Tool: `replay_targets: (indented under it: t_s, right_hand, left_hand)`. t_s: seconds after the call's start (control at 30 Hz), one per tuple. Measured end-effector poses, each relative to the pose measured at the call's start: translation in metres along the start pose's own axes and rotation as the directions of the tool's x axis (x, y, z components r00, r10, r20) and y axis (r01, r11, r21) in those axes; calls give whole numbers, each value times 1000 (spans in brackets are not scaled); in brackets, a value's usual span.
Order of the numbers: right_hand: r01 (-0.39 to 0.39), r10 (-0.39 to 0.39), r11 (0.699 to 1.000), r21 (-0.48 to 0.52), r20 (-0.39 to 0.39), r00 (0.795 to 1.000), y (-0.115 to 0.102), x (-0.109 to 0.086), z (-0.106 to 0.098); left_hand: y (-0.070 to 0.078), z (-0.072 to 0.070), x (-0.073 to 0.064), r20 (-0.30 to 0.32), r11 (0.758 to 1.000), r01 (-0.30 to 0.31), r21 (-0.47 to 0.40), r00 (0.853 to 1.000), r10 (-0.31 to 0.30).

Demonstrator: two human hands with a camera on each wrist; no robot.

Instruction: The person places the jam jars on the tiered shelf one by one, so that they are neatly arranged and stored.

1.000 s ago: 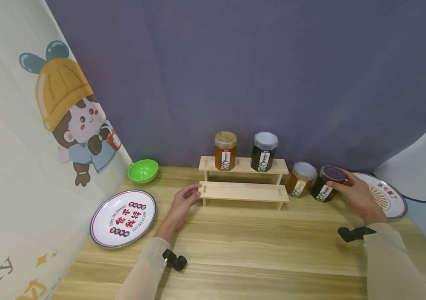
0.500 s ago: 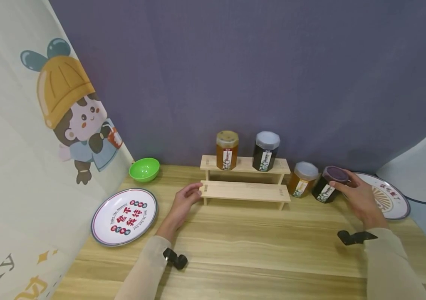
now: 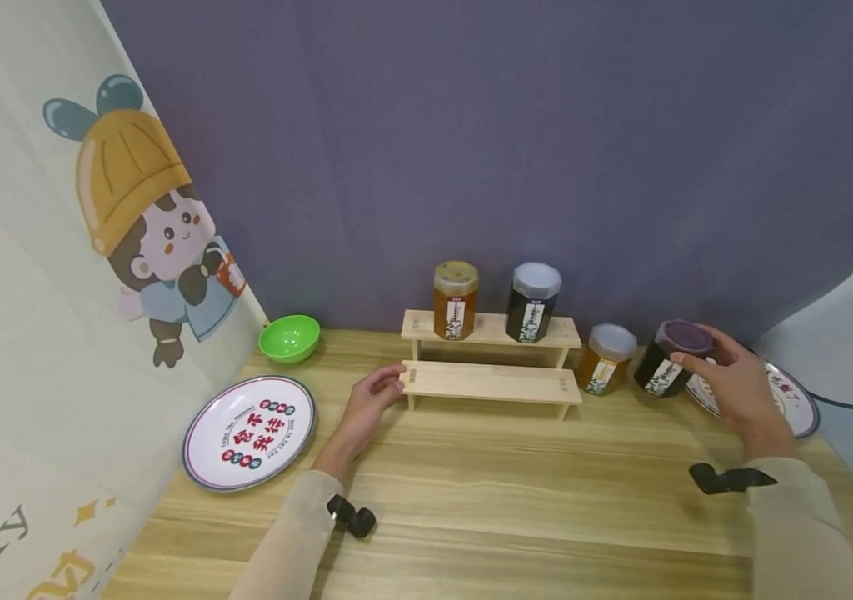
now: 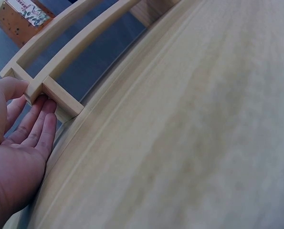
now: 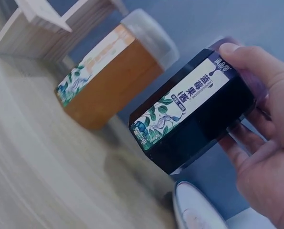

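My right hand (image 3: 737, 385) grips a dark jam jar (image 3: 660, 369) with a purple lid, thumb and fingers around its upper part. In the right wrist view this blueberry jam jar (image 5: 194, 112) tilts, its base raised off the table. Just left of it, an amber jar (image 3: 601, 371) with a whitish lid stands on the table. My left hand (image 3: 363, 408) pinches the left end of the lower step of a two-step wooden rack (image 3: 486, 382), thumb above and fingers beneath. On the upper step stand a yellow-lidded amber jar (image 3: 455, 310) and a white-lidded dark jar (image 3: 531, 312).
A white plate with red lettering (image 3: 231, 446) lies at the left, and a green bowl (image 3: 289, 340) sits behind it. Another patterned plate (image 3: 792, 400) lies at the right, partly hidden by my right hand. A dark cloth (image 3: 426, 150) hangs behind the table.
My right hand has lifted the blueberry jam jar and shifted it a little right, away from the amber jar. My left hand stays at the rack's end.
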State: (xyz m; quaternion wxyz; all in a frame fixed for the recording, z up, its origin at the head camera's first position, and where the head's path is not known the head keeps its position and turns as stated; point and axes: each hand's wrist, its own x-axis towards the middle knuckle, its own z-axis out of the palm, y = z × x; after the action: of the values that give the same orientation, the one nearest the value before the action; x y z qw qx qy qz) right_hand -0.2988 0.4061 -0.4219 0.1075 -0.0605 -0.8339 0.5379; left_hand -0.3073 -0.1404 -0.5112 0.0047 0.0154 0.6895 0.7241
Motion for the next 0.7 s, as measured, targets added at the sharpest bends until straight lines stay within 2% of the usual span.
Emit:
replay_targets:
  t_s: [0.1,0.2,0.27,0.33,0.53,0.7]
  right_hand:
    - [9,-9,1000,22,0,1000,-9,-4,-4]
    - [35,-37,989,145,11,999,-19,-8,-7]
    - [59,-67,960,274,22,998,-28,-11,-9]
    - [71,-88,937,343,34,995,-36,-14,-10]
    - [76,-92,929,362,28,995,-62,-25,-5]
    - [127,-163,870,477,34,986,-79,-35,9]
  left_hand:
    - [0,0,0,3,1000,3,0,1000,-3]
    - [-1,-1,1,8,1000,7,-6,1000,-6]
    - [-1,-2,0,12,1000,7,-5,1000,-7]
    - [-1,-2,0,15,1000,10,-1,1000,-10]
    - [2,-2,-1,12,1000,22,4,1000,-22]
    - [3,-1,-1,11,1000,25,6,1000,-25]
